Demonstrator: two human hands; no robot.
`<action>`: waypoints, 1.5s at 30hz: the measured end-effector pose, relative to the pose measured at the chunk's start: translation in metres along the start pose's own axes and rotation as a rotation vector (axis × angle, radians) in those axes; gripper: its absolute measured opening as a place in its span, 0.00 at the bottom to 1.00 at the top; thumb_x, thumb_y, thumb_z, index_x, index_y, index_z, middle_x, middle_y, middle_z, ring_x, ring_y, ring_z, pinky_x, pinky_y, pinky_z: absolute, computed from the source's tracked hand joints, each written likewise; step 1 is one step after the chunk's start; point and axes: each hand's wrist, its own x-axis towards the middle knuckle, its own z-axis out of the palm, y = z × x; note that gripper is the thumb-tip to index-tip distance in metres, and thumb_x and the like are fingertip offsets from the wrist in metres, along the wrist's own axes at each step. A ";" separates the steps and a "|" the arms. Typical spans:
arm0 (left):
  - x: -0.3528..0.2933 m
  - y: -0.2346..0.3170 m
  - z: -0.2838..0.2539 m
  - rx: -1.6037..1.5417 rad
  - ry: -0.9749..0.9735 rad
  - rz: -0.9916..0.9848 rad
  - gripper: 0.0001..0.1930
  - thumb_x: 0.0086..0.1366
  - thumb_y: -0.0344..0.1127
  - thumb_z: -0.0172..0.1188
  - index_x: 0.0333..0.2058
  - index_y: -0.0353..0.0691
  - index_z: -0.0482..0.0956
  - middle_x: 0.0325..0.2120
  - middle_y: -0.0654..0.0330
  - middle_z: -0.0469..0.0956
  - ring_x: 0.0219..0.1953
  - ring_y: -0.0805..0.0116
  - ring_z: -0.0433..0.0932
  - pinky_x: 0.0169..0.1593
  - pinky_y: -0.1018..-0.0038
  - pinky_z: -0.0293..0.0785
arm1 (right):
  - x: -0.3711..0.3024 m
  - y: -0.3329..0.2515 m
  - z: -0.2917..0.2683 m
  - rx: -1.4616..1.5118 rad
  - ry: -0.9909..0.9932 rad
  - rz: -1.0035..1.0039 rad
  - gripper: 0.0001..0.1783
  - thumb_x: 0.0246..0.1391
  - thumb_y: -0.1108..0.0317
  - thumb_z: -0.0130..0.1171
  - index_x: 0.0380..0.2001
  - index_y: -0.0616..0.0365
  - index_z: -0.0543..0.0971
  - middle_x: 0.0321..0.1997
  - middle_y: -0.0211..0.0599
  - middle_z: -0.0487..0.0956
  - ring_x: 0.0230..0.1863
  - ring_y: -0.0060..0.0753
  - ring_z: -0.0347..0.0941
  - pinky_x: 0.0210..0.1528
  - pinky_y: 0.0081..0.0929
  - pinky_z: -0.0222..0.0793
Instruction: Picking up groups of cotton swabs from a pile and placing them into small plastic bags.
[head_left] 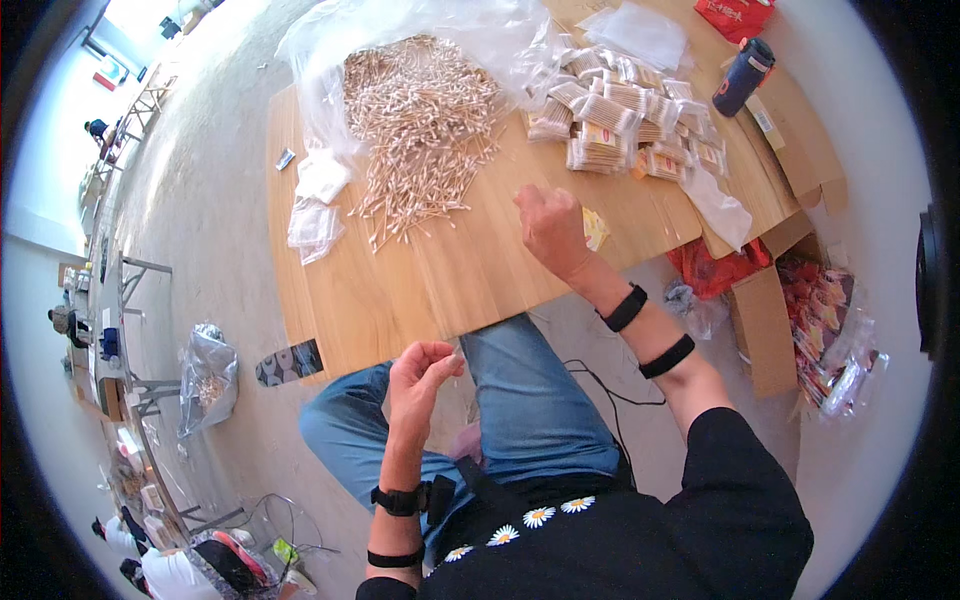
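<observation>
A big loose heap of cotton swabs [425,130] lies on the wooden table [440,280], partly on a clear plastic sheet [315,90]. My right hand [553,228] is over the table, right of the heap, its fingers curled closed; whatever they hold is hidden. Close by it lies a small yellow printed packet [595,230]. My left hand [422,382] is off the table's near edge, above my lap, thumb and fingers pinched together on something too small to name. Stacked bags of cotton swabs [615,110] stand at the far right.
Clear plastic bags [316,228] lie at the table's left. A dark bottle [743,77] and a red bag [735,15] stand far right. An open cardboard box [762,330] is on the floor at right. A black cable [605,390] runs beside my leg.
</observation>
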 end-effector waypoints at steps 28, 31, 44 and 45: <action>0.013 0.010 0.001 -0.038 0.080 0.023 0.08 0.64 0.31 0.61 0.39 0.32 0.77 0.32 0.57 0.81 0.36 0.68 0.81 0.43 0.72 0.77 | 0.097 0.142 -0.048 0.824 0.470 0.980 0.07 0.54 0.70 0.56 0.27 0.60 0.80 0.20 0.29 0.76 0.19 0.24 0.68 0.22 0.28 0.64; 0.012 0.010 -0.003 -0.044 0.104 0.014 0.08 0.64 0.30 0.61 0.39 0.32 0.77 0.32 0.57 0.81 0.35 0.68 0.81 0.43 0.73 0.77 | 0.128 0.190 -0.025 0.610 0.425 0.836 0.05 0.55 0.70 0.57 0.27 0.59 0.78 0.19 0.27 0.73 0.17 0.17 0.65 0.17 0.18 0.57; 0.097 0.029 -0.129 0.495 0.453 0.273 0.07 0.61 0.27 0.62 0.37 0.32 0.78 0.30 0.60 0.80 0.33 0.74 0.78 0.41 0.77 0.75 | 0.011 0.019 0.017 0.439 -0.277 0.275 0.07 0.50 0.63 0.59 0.29 0.53 0.80 0.24 0.45 0.79 0.26 0.48 0.78 0.30 0.42 0.71; 0.112 0.039 -0.140 0.599 0.513 0.274 0.07 0.60 0.28 0.63 0.36 0.32 0.79 0.30 0.59 0.81 0.34 0.73 0.79 0.41 0.76 0.75 | 0.003 -0.011 0.022 0.381 -0.475 0.297 0.08 0.48 0.61 0.61 0.27 0.54 0.79 0.23 0.45 0.79 0.27 0.49 0.78 0.29 0.43 0.71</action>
